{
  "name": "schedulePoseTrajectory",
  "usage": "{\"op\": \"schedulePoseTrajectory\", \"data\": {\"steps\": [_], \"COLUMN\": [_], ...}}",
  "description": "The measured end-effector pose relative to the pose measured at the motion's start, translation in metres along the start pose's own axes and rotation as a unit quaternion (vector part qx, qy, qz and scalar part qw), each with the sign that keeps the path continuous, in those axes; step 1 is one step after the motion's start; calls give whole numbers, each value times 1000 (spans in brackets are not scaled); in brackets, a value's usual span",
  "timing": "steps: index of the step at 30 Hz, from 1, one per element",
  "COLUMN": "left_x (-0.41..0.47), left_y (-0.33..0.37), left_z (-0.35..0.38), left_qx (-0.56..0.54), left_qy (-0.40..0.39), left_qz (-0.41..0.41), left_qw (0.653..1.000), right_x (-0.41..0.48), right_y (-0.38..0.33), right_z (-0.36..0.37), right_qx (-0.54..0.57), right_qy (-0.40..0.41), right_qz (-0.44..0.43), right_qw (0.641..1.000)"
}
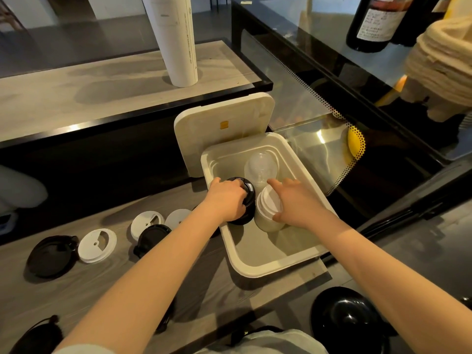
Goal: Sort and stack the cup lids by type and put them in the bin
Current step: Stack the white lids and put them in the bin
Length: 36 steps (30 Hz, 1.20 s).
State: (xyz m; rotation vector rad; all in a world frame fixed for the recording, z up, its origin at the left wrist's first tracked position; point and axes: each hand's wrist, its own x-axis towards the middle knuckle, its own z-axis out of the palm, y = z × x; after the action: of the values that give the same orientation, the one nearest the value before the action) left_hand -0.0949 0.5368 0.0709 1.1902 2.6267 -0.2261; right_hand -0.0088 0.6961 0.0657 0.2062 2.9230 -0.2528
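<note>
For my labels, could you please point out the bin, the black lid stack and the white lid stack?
bin [281, 264], head view, near rim
black lid stack [250, 196], head view, right edge
white lid stack [267, 204], head view, top lid

I am looking at a cream bin [265, 267] sitting at the right edge of a bench [38, 297] that is showing grey wood grain. The bin's cream cover [229, 108] is carrying a small orange square [224, 124]. Inside the bin I am seeing a black stack [250, 200], a white stack [268, 206] and clear domes [260, 164]. Toward the bench's left edge, a black lid [52, 255] and a white lid [97, 245] are lying. A black dot pattern [342, 175] is edging the glass [314, 149].
</note>
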Motion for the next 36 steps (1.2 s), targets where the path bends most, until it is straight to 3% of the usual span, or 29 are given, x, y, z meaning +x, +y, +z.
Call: {"op": "schedulePoseTrajectory", "data": {"steps": [14, 18, 20, 24, 27, 29, 33, 36], "left_x": [-1, 0, -4, -26, -55, -77, -120, -144], "left_y": [0, -3, -5, -24, -56, -83, -145, -185], "left_z": [-2, 0, 0, -9, -11, -7, 12, 37], "left_qx": [0, 9, 0, -68, -92, -109, -142, -165], "left_qy": [8, 4, 31, 163, 219, 212, 145, 62], "left_qz": [9, 12, 21, 29, -10, -61, -173, -234], "left_qw": [1000, 1000, 999, 984, 971, 969, 964, 956], "right_x": [9, 2, -2, -10, -10, -7, 7, 28], "right_y": [-8, -6, -9, -29, -65, -96, -155, -190], "right_z": [7, 4, -2, -20, -38, -47, -48, -33], "right_qx": [-50, -17, 6, 38, 54, 64, 60, 33], "right_qy": [-49, -49, -35, 48, 95, 100, 87, 31], "right_qz": [6, 11, 13, -20, -64, -109, -181, -206], "right_qw": [998, 999, 999, 998, 992, 987, 978, 978]}}
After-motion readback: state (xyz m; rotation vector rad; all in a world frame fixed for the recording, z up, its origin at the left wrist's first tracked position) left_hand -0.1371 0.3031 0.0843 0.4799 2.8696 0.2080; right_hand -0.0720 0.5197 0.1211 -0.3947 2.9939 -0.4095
